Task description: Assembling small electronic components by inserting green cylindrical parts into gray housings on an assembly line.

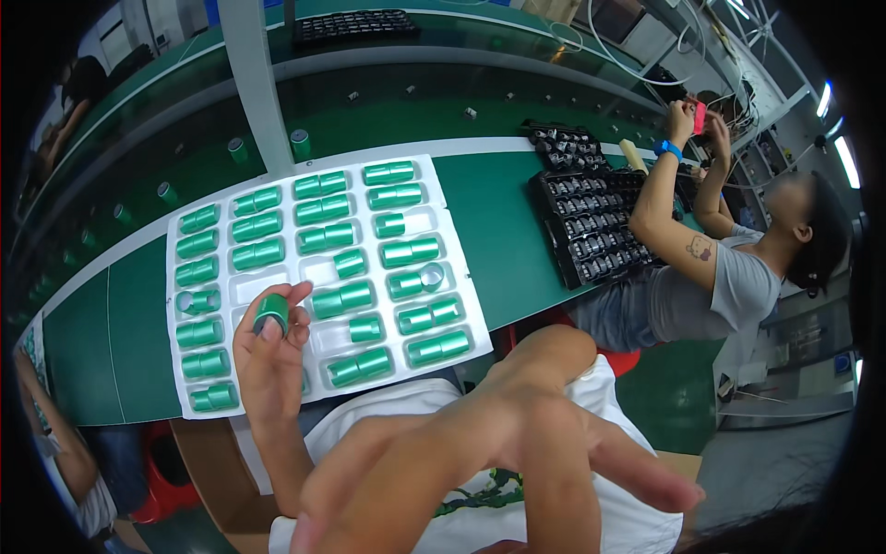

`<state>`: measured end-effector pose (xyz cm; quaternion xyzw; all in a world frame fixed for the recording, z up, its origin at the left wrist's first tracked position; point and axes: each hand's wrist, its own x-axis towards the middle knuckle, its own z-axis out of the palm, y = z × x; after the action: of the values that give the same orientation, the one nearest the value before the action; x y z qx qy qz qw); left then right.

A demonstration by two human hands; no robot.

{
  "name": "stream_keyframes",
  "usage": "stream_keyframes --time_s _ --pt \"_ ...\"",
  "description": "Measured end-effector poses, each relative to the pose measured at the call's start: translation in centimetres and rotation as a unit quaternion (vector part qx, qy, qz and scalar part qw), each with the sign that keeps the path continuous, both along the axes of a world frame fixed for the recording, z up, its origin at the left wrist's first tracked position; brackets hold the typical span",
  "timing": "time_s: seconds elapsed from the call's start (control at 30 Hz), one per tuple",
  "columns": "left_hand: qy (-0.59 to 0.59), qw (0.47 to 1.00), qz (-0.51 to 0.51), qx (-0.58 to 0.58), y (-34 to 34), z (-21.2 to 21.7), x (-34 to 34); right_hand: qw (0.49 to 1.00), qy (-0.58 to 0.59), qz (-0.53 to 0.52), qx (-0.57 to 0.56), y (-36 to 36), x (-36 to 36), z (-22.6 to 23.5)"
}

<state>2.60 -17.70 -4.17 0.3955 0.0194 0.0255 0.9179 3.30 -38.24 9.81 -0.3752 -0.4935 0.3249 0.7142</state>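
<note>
Between the thumb and fingers of my left hand (277,360) is a short green cylinder (271,312), held over the left middle of a white tray (459,268). Rows of shiny green cylinders (360,367) lie on their sides in the tray's pockets, mostly end to end in pairs. Some pockets hold just one, and a pocket beside my left hand is bare. A few cylinders are turned with a round end up. My right hand (489,443) is raised very close to the camera, fingers apart and nothing visible in it; it covers part of my lap.
Several green cylinders (300,144) stand upright along the green strip behind the tray. Black trays of dark parts (595,231) sit to the right, near a seated co-worker (706,268) handling a red object (699,117). A metal post (251,83) rises behind. A cardboard box (217,462) is below left.
</note>
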Motion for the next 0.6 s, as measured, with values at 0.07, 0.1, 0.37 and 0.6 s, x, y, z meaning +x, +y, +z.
stream_keyframes --time_s 0.07,0.1,0.37,0.6 --pt "-0.002 0.997 0.016 0.078 0.3 -0.4 -0.1 0.999 -0.026 -0.005 0.046 0.1 0.4 -1.5" --pt "-0.001 0.997 0.016 0.078 0.1 -0.1 -0.2 0.997 -0.038 -0.008 0.068 0.3 0.5 -2.1" --pt "-0.081 0.996 -0.023 0.037 0.2 0.2 -0.5 0.958 -0.140 -0.028 0.249 1.2 1.5 -3.1" --pt "-0.057 0.988 0.082 0.118 -0.8 0.8 -0.9 0.715 -0.536 -0.445 -0.056 2.6 4.9 -6.1"
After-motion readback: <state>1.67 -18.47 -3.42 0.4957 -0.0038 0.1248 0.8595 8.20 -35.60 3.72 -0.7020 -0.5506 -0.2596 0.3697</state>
